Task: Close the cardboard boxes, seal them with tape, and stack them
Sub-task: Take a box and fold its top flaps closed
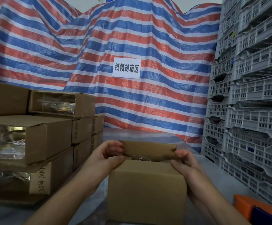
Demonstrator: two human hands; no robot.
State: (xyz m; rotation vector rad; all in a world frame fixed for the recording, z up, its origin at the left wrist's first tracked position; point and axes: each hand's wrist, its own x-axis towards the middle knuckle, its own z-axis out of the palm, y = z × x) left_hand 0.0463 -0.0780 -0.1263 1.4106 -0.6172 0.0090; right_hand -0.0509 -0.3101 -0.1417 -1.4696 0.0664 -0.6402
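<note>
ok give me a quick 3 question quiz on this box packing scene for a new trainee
1. True or false: the box in front of the person is already sealed with tape.
2. What stands at the right side of the scene? A) grey plastic crates B) a metal shelf C) a row of wooden barrels
3. Fill in: both hands are on the box's ____ edge.

Key:
1. False. The far flap is still up, the top is open and plastic wrap shows inside; no tape is visible on it.
2. A, the grey plastic crates are stacked high.
3. Top. The left hand and right hand grip the top corners, by the flaps.
</note>
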